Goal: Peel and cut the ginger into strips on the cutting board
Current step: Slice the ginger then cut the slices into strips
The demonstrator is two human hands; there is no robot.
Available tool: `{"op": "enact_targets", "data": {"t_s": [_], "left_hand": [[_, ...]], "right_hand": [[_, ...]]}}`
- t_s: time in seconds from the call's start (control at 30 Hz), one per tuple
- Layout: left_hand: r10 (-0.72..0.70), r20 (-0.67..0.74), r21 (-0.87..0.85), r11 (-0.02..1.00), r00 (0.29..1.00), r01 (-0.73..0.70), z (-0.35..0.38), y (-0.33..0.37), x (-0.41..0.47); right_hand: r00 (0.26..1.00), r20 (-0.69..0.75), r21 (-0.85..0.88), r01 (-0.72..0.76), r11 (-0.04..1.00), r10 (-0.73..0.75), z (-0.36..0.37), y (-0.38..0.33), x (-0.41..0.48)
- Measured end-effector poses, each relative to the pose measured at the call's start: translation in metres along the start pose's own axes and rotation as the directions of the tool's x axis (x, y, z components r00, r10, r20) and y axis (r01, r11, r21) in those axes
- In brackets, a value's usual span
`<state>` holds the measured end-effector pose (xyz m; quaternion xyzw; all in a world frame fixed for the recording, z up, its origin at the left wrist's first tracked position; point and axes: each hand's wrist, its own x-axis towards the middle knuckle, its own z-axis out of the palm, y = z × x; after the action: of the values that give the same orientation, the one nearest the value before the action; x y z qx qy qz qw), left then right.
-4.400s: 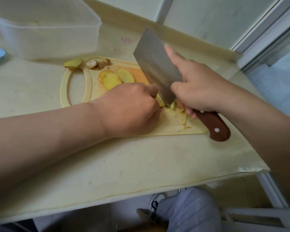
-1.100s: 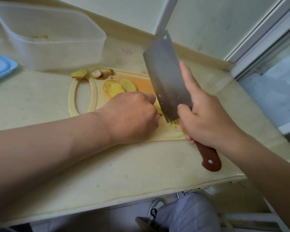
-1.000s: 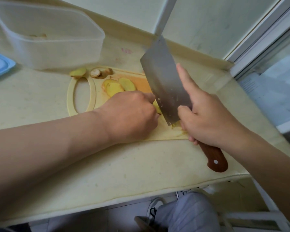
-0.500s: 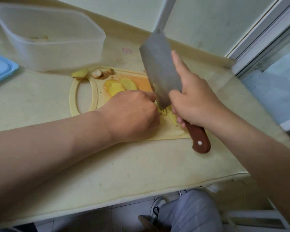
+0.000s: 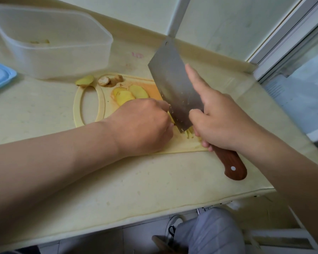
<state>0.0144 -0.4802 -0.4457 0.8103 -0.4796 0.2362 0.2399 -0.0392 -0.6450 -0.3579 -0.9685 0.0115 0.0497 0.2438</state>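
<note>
Head view, tub holding scraps, right hand gripping cleaver, left hand pinching ginger.

There's the cleaver, brushed metal with a dull sheen, flecked with wet bits. Its handle is glossy reddish wood, grain showing, with one bright metal rivet. The cutting board is pale matt plastic, stained orange. The ginger shows moist, smooth cut faces, and the offcuts keep rough brown skin. The container is frosted translucent plastic, and the surface is matt and scuffed.
</note>
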Motion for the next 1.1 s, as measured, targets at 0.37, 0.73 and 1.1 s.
{"op": "enact_targets", "data": {"t_s": [0.37,0.73,1.1], "left_hand": [[-0.022,0.098,0.010,1.000,0.995,0.021,-0.010,0.003,0.006],[0.042,0.150,0.239,0.968,0.988,-0.078,-0.019,-0.014,0.008],[-0.077,0.224,0.187,0.982,0.972,0.034,-0.019,-0.021,-0.009]], "right_hand": [[0.995,0.060,0.009,-0.079,0.997,0.078,0.000,-0.018,0.039],[0.995,0.058,0.008,-0.083,0.997,0.082,0.000,-0.019,0.034],[0.998,0.025,0.046,-0.056,0.997,0.055,0.001,-0.009,0.035]]}}
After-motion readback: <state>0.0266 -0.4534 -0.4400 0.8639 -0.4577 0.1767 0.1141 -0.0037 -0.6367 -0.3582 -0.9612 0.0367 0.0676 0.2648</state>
